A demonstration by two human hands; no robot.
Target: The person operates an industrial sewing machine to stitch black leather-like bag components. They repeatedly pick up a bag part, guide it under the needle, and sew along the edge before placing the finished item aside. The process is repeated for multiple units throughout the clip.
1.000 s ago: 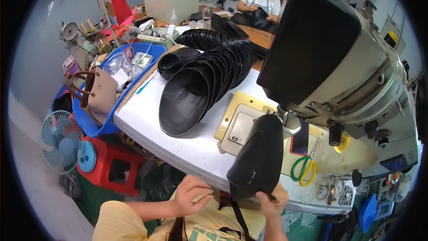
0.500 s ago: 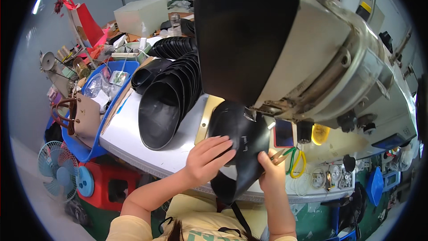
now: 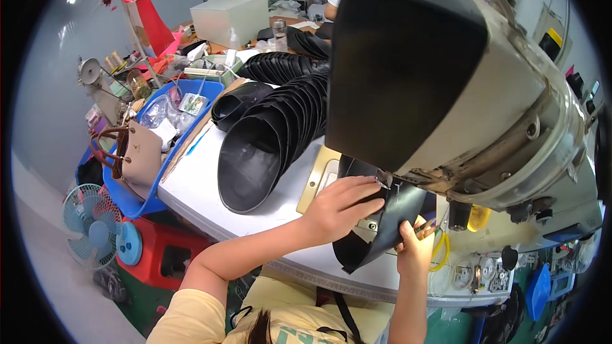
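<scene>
Touching black piece (image 3: 401, 207) at left with extended fingers of left hand (image 3: 341, 209); gripping its right edge in curled right hand (image 3: 415, 245).

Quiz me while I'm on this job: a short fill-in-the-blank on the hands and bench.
1. The left hand rests on a ____ piece.
2. The yellow scissors handle is nearest the person's ____ hand.
3. The beige handbag sits in a ____ tub.
4. The fan is to the ____ of the red stool.

Missing words: black; right; blue; left.
</scene>
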